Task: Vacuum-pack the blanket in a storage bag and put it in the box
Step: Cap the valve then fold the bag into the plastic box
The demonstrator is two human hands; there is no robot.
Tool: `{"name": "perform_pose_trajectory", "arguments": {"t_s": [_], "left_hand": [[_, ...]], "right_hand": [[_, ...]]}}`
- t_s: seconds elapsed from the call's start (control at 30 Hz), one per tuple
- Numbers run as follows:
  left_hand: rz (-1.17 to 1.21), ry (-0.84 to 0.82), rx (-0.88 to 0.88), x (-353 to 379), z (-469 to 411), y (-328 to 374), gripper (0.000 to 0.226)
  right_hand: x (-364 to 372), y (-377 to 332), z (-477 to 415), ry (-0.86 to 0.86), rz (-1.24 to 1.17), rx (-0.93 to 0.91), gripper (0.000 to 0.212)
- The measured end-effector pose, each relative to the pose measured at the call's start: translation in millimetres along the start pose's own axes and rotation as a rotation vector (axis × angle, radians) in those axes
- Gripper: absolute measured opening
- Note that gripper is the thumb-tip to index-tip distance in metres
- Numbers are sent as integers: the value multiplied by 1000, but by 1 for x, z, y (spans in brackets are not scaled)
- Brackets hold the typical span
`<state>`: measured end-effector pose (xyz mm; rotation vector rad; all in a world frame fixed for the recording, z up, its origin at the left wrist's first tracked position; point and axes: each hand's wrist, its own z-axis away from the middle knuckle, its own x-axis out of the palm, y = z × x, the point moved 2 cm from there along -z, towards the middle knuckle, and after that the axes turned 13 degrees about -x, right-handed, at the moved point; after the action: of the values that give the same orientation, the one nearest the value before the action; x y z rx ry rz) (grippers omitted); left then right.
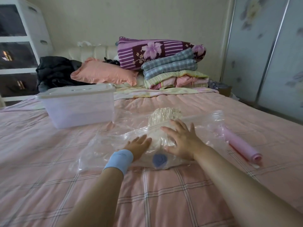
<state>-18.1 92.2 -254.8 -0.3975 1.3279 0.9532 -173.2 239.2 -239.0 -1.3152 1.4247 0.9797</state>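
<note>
Hands flat on plastic: a person leans over a bed [49,169] covered in pink checked cloth and presses down on a clear storage bag [101,145] lying across its middle. The left hand [138,149], a pale blue wristband [120,159] on its wrist, rests palm-down with straight fingers on the bag. The right hand [182,141] lies beside it, fingers spread wide over the bulge. Neither hand grips anything.

Inside the bag sits the cream blanket [164,117], bunched into a mound beneath and beyond the fingers. A round blue valve [159,159] shows on the bag's near side, between the two wrists.

The translucent box [78,110], its white lid [73,91] on, stands beyond the bag toward the bed's left edge, near the bag's far left corner. A pink tube [241,145] lies at the bag's right end, toward the bed's right edge.

At the head of the bed are a peach pillow [105,72], dark clothing [55,71], and a stack of folded bedding [172,74] with a purple floral quilt [155,51] behind it. A white drawer unit [19,46] stands at left, wardrobe doors [270,54] at right.
</note>
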Motion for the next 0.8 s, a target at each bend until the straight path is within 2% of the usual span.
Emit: {"name": "perform_pose_trajectory", "arguments": {"t_s": [0.07,0.13,0.2,0.23,0.3,0.43,0.57,0.63,0.67,0.73,0.8], "left_hand": [[-35,23,-102,-8,-4,-4,68],[-32,167,-151,-19,-2,2,72],[-137,346,-34,-29,8,19,62],[-119,370,27,-31,12,30,58],[-29,269,55,-28,12,43,61],[145,-4,-73,-4,-7,37,73],[361,-128,-85,0,-30,19,98],[472,-181,-76,-2,-34,20,91],[492,-188,-80,-2,-37,21,85],[371,-124,-113,-2,-37,25,84],[185,36,-126,-8,-29,32,84]], "right_hand": [[-1,-1,0,-72,-35,74,82],[-1,1,0,-186,-131,150,85],[-4,2,-3,-231,-203,177,87],[-5,3,-5,-227,-235,183,85],[-6,8,-7,-181,-284,187,80],[-1,18,-4,-119,-317,225,80],[2,23,-8,-117,-352,228,85],[4,22,-10,-121,-345,215,85],[5,23,-11,-124,-339,211,84],[5,26,-11,-117,-344,220,78],[4,27,-9,-92,-389,232,71]]}}
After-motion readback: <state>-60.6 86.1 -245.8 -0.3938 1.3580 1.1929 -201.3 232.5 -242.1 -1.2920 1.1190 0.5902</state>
